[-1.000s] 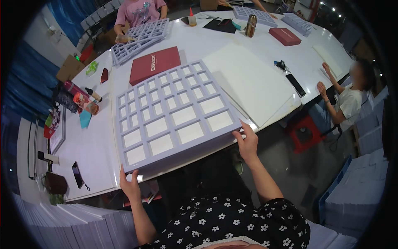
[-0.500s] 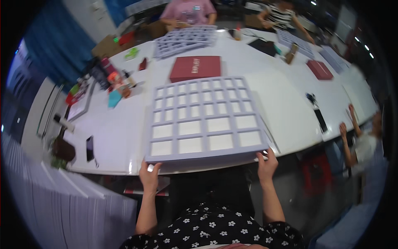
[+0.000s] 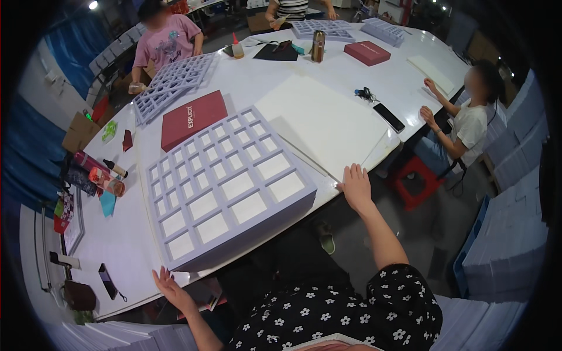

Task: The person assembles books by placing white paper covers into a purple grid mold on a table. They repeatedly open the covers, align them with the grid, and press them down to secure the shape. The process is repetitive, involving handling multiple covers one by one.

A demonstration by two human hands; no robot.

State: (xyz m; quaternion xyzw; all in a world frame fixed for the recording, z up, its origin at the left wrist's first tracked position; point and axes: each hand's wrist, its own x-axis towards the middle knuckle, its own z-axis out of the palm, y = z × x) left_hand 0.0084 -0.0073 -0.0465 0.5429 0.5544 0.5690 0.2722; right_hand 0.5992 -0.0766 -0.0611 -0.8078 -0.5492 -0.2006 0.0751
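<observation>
We are looking down at a white worktop (image 3: 351, 76) with a large grey-lilac grid tray (image 3: 225, 184) lying flat at its near edge. At the worktop's left edge, a dark phone (image 3: 107, 281), a framed sheet (image 3: 73, 225) and a cluster of tubes and bottles (image 3: 99, 172) are lying well apart from the tray. Our left hand (image 3: 170, 286) is hanging open, fingers spread, just off the tray's near left corner and not touching it. Beyond the tray, a flat dark red box (image 3: 193, 119) is lying just beside its far edge, and a stack of similar grid trays (image 3: 172, 82) is sitting farther back. To the tray's right, a big white board (image 3: 325, 120) is lying just beside it. Our right hand (image 3: 355, 187) is resting flat and spread at the worktop's near edge, beside the tray's right corner. Toward the right edge, another phone (image 3: 389, 117) is lying, and a seated person (image 3: 471, 126) is working there.
</observation>
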